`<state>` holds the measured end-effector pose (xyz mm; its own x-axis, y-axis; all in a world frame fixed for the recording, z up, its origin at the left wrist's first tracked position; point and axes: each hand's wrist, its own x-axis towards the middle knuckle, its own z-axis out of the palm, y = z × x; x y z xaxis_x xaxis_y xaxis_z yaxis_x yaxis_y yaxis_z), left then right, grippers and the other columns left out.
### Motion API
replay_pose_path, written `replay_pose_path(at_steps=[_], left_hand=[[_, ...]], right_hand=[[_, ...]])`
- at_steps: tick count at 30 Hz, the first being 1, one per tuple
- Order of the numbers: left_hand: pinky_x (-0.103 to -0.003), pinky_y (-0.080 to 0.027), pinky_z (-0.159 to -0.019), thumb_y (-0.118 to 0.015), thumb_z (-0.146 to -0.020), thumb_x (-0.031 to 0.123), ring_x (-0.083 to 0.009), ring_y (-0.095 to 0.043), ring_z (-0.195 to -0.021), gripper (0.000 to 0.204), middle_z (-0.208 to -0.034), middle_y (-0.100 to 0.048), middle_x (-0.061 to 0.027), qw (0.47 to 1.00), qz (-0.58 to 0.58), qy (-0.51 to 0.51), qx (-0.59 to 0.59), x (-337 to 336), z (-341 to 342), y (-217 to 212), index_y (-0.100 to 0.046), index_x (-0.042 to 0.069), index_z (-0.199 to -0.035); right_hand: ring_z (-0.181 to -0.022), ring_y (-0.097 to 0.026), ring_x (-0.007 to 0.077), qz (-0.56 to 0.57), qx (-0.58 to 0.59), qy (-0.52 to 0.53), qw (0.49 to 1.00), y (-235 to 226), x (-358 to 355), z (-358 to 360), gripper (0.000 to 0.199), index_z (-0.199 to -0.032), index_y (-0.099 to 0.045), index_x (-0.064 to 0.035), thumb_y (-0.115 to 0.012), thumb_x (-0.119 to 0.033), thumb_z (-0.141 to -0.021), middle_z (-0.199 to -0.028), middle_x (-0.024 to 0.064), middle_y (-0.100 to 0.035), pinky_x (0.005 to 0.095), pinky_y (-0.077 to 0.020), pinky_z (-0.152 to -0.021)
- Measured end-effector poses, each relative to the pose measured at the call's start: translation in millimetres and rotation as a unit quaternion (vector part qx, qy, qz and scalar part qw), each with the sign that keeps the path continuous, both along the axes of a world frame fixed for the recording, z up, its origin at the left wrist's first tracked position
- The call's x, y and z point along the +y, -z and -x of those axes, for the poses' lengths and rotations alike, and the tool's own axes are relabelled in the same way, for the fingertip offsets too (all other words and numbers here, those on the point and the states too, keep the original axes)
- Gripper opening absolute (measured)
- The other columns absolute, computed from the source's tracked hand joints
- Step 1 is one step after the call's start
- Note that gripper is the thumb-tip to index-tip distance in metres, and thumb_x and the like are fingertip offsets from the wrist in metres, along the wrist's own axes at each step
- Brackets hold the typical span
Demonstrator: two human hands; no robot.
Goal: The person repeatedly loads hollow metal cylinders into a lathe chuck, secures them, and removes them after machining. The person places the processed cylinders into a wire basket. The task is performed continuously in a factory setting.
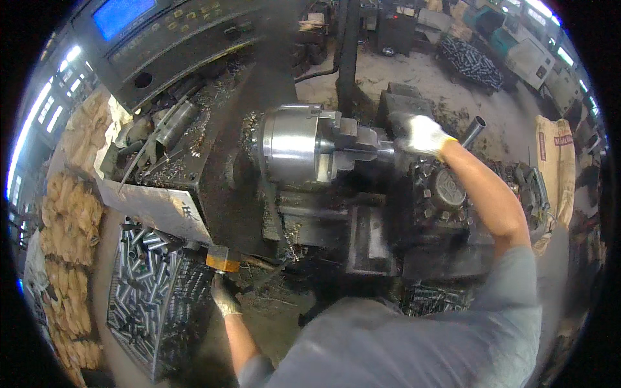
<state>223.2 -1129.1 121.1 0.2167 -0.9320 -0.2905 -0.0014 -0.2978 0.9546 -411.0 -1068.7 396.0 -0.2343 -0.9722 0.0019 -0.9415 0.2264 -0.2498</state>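
Note:
A lathe stands before me, its shiny steel chuck [291, 143] at the middle with a short round metal workpiece [383, 150] sticking out of its jaws to the right. My right hand [420, 134], in a white glove, reaches over and closes around the end of that workpiece. My left hand [224, 296], in a dirty glove, hangs low at the machine's front, gripping an orange-topped lever [222, 260]. A steel tube [473, 130] pokes up just right of my right hand.
A control panel with a blue screen [123, 14] sits upper left. A crate of several short metal tubes [145, 291] lies at lower left. The dark tool post [443, 194] is under my right arm. Sacks [553, 155] and a pile of dark parts [470, 61] stand on the floor beyond.

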Motion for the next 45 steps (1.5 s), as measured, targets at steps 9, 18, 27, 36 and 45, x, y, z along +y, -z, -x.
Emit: replay_pose_path(at_steps=[9,18,27,36,45], left_hand=[[-0.049,-0.052,-0.098,-0.067,-0.092,0.008,-0.0437,-0.065,-0.106,0.034,-0.12,-0.067,-0.0256,0.711,0.592,0.088,-0.368,-28.4,157.8,-233.9,-0.063,-0.007,-0.123],[-0.049,-0.052,-0.104,-0.061,-0.099,0.035,-0.0429,-0.065,-0.123,0.089,-0.142,-0.059,-0.0284,0.7,0.342,0.184,-0.6,-218.7,360.7,-382.2,-0.008,0.015,-0.167],[-0.047,-0.059,-0.082,-0.073,-0.087,0.018,-0.0409,-0.071,-0.096,0.033,-0.107,-0.072,-0.0194,0.677,0.55,0.292,-0.392,-7.1,318.6,-231.8,-0.069,0.007,-0.118],[-0.047,-0.055,-0.095,-0.067,-0.093,0.044,-0.0382,-0.07,-0.113,0.044,-0.118,-0.074,-0.0186,0.887,-0.253,0.068,-0.381,422.5,-94.9,9.0,-0.073,0.012,-0.122],[-0.039,-0.053,-0.076,-0.066,-0.095,0.032,-0.0278,-0.067,-0.083,0.032,-0.091,-0.072,-0.008,0.539,-0.117,-0.828,-0.102,895.3,-232.8,34.9,-0.072,0.0,-0.098]], right_hand=[[-0.082,-0.075,0.0299,0.288,-0.128,-0.023,0.949,0.1,201.4,-149.1,0.027,-0.108,-0.075,-0.0027,-0.075,-0.001,-0.081,-0.094,0.0158,-0.076,0.0383,-0.0588,-0.076],[-0.091,-0.076,0.0271,0.118,-0.441,0.046,0.889,97.9,239.4,-180.8,0.034,-0.122,-0.073,-0.0047,-0.076,-0.012,-0.088,-0.102,0.0172,-0.077,0.0371,-0.0604,-0.081],[-0.094,-0.074,0.0329,0.03,-0.346,-0.075,0.935,138.1,231.6,-179.7,0.033,-0.119,-0.075,-0.0116,-0.075,-0.02,-0.087,-0.111,0.0129,-0.076,0.043,-0.0614,-0.082],[-0.099,-0.076,0.0255,-0.141,-0.383,-0.296,0.864,182.6,196.0,-343.1,0.031,-0.117,-0.074,-0.0066,-0.077,-0.017,-0.088,-0.112,0.0126,-0.077,0.0345,-0.0592,-0.087],[-0.091,-0.073,0.04,-0.15,-0.182,-0.691,0.684,206.9,310.6,-714.4,0.029,-0.111,-0.074,-0.0063,-0.071,-0.022,-0.087,-0.1,0.0176,-0.076,0.0413,-0.0595,-0.08]])
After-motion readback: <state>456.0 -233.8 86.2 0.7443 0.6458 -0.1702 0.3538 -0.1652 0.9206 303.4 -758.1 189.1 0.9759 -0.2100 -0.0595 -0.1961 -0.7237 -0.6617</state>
